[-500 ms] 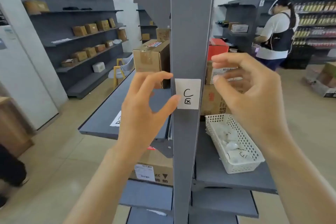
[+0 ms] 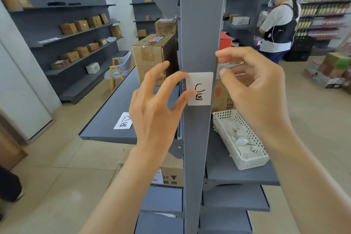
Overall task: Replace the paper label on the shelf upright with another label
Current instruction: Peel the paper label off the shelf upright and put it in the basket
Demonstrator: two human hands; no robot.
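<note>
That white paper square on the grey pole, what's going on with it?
A person is working on the white paper label with black handwriting stuck to the grey metal shelf upright. The left hand touches the label's left edge with its fingertips, while the right hand is at its top right corner. Another white handwritten label lies on the grey shelf to the left, and a white plastic mesh basket of papers sits to the right.
</note>
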